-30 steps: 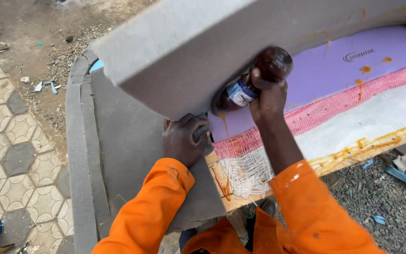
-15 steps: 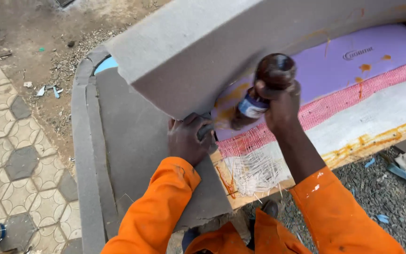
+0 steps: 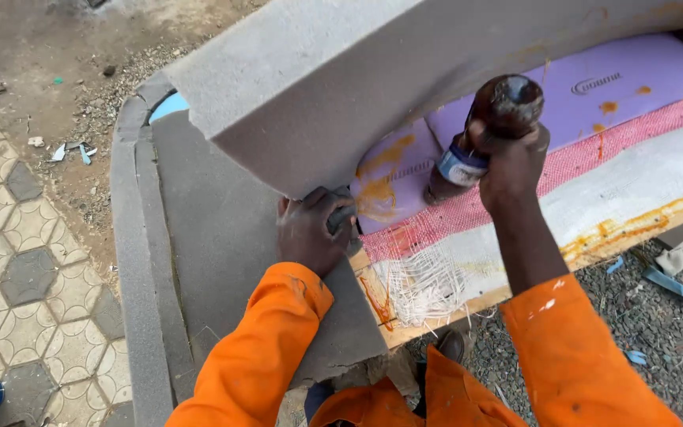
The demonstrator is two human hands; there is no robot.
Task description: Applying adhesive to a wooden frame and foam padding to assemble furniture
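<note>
While upended: bottle within right grip

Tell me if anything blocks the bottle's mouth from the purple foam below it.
Nothing visible does. The right hand holds the brown bottle tipped mouth-down over the purple foam. The left hand holds the grey foam slab lifted clear beside it.

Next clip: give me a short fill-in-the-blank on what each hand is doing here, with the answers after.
1. The right hand holds a brown ____ tipped nozzle-down over the purple foam.
2. The left hand grips the lifted grey foam slab at its lower ____.
3. Both sleeves are ____ in colour.
4. Orange glue streaks lie on the purple foam, just right of the ____ hand.

Answers: bottle; corner; orange; left
</note>
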